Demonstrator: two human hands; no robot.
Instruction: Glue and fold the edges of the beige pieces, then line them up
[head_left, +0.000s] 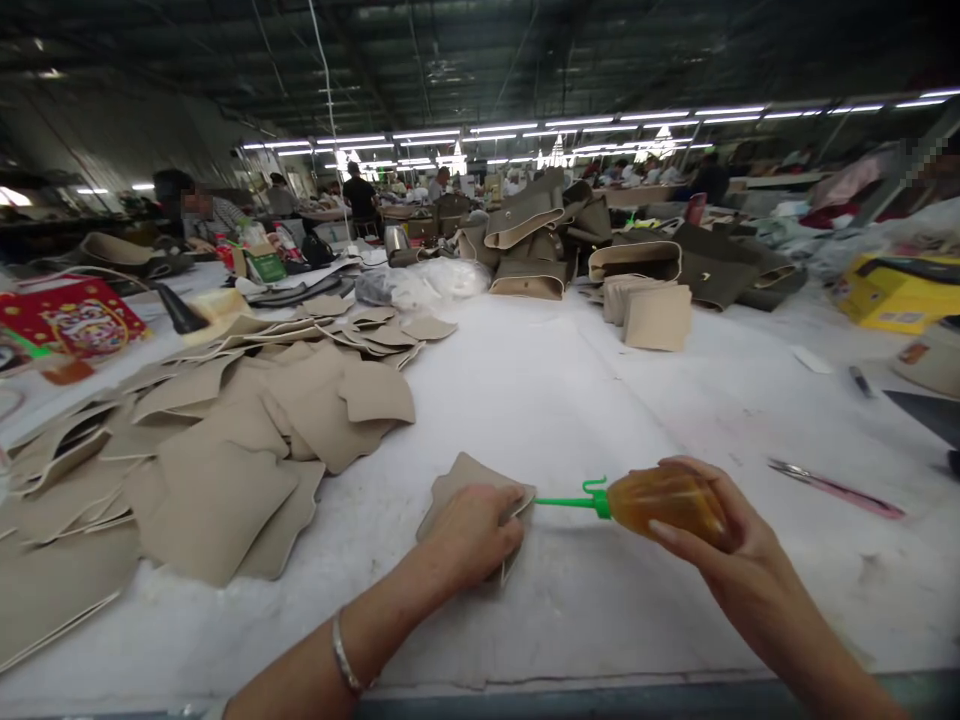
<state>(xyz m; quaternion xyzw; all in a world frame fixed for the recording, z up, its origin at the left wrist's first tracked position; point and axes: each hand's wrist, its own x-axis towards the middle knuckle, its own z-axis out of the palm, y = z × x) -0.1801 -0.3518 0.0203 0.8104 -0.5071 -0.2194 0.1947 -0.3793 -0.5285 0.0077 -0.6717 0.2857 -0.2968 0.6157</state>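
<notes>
My left hand (474, 530), with a silver bangle at the wrist, is closed on a beige leather piece (461, 475) lying on the white tabletop. Its curled fingers grip the piece near the right edge and hide much of it. In my right hand (739, 540) is a squeeze glue bottle (660, 503), tilted on its side and holding amber liquid. The long green nozzle (566, 502) points left, its tip at the right edge of the leather piece. Whether any glue is coming out is too small to tell.
A wide heap of beige leather pieces (225, 480) spreads over the left side. Pink-handled tweezers (836, 488) lie at right. Farther back are a stack of small beige pieces (656, 318), dark bag bodies (529, 235) and a yellow box (900, 290). Other people work in the background.
</notes>
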